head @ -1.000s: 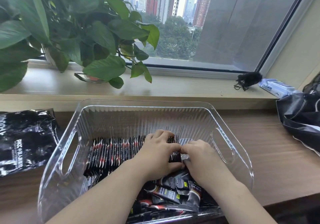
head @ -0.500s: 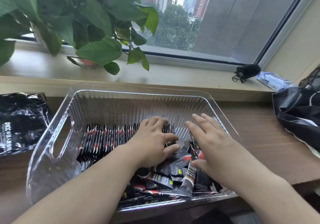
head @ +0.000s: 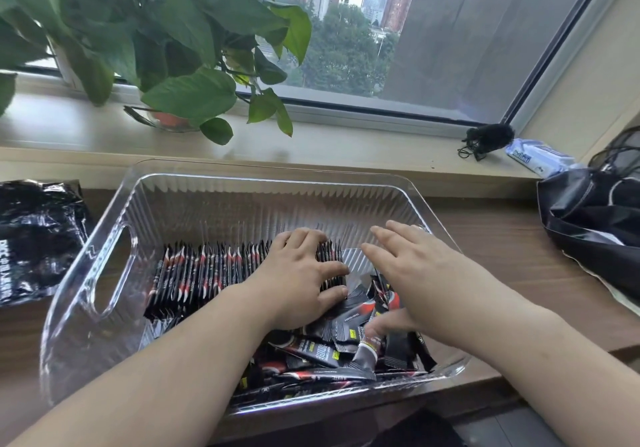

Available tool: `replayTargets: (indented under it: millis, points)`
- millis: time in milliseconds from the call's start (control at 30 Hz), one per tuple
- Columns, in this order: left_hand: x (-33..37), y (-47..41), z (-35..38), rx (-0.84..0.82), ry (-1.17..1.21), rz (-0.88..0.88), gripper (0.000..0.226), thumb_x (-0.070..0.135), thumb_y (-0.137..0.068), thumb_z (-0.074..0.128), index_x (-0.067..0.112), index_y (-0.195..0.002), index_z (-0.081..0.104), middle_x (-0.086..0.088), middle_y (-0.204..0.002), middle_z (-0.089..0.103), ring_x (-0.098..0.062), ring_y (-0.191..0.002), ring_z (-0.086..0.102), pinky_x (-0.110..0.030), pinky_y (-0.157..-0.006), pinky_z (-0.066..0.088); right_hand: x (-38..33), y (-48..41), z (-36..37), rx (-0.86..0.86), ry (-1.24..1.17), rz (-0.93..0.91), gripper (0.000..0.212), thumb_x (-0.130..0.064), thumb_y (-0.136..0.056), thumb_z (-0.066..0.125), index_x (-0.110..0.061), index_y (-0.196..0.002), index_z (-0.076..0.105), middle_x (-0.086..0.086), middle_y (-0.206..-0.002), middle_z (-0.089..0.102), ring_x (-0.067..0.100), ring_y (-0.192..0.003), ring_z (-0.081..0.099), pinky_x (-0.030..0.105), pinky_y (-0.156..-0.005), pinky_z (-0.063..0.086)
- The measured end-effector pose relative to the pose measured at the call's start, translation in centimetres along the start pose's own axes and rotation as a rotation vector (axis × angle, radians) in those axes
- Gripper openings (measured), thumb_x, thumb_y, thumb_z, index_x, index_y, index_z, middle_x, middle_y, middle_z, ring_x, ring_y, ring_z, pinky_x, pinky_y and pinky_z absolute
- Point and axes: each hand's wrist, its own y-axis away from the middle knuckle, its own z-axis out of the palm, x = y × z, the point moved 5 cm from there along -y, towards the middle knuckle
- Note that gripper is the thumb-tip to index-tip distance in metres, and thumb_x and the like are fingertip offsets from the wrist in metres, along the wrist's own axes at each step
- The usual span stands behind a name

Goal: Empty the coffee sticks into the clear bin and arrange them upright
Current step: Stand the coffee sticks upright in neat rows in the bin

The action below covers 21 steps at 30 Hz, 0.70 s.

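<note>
Looking down from the head view, the person is working with both hands inside the clear bin [head: 86, 308], which is sitting on the wooden desk [head: 502, 246] under the windowsill [head: 346, 142]. The emptying seems to be finished: the crumpled black packet [head: 34, 239] is lying slack to the left of the bin, and no stick is showing outside the bin. The arranging is, by my judgement, roughly half done. A standing row [head: 207, 270] of coffee sticks is running on edge from near the left handle toward the middle, while a loose pile [head: 329, 353] is lying flat and crossed along the near wall and the right side. The left hand [head: 301, 280] is clasping the right end of the standing row, fingers curling over the tops and thumb pressing the end face, apparently bracing it against toppling. The right hand [head: 412, 273] is hovering released over the gap, fingers straight and spread, thumb dipping toward the loose pile, grasping nothing. The loose pile is waiting to be stood up and packed beside the standing row.
</note>
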Motion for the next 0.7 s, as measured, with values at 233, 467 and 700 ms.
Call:
replayTargets:
  millis: [233, 467, 700]
  points:
    - [0.0, -0.1, 0.1, -0.011, 0.017, -0.005, 0.055, 0.069, -0.095, 0.025, 0.048, -0.145, 0.037, -0.001, -0.158, 0.016, -0.022, -0.146, 0.005, -0.047, -0.119, 0.001, 3.8, 1.4, -1.3, 0.459, -0.213, 0.068, 0.049, -0.046, -0.089, 0.052, -0.014, -0.121, 0.070, 0.014, -0.141, 0.058, 0.035, -0.139, 0.046, 0.059, -0.112, 0.038]
    - [0.1, -0.1, 0.0, -0.007, 0.024, -0.004, 0.055, 0.070, -0.094, 0.027, 0.048, -0.143, 0.038, 0.000, -0.158, 0.017, -0.021, -0.146, 0.006, -0.047, -0.121, 0.004, 6.7, -0.2, 0.8, 0.252, -1.025, 0.253, 0.058, -0.012, -0.103, 0.050, -0.029, -0.155, 0.032, -0.021, -0.165, 0.009, 0.003, -0.151, 0.018, 0.028, -0.125, 0.015]
    - [0.4, -0.7, 0.0, -0.007, -0.003, 0.034, 0.059, 0.073, -0.091, 0.029, 0.047, -0.141, 0.044, 0.014, -0.162, 0.017, -0.013, -0.148, 0.011, -0.050, -0.119, 0.012, 6.5, -0.1, 1.7, 0.320, -1.209, 0.275, 0.059, -0.001, -0.102, 0.039, -0.032, -0.153, 0.038, -0.026, -0.163, 0.012, 0.004, -0.148, 0.026, 0.032, -0.124, 0.020]
